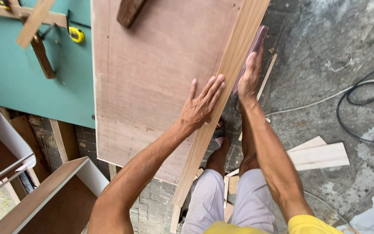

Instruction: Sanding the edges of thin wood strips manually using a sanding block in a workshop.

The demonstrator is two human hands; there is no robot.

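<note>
The plywood panel (152, 78) lies under the left hand (201, 106), whose fingers (215, 86) are spread flat, pressing the light edge strip (221, 86) against the panel's right side. Right of them, the right hand (249, 78) is clamped on a dark block (256, 41) set against the strip. The strip appears seated along the visible edge; rubbing looks incomplete. The block's contact face is hidden, and the strip's far end is cut off.

Stained grey concrete floor (325, 52); teal board (18, 86); white-edged cabinet carcass (53, 190); daylight
</note>
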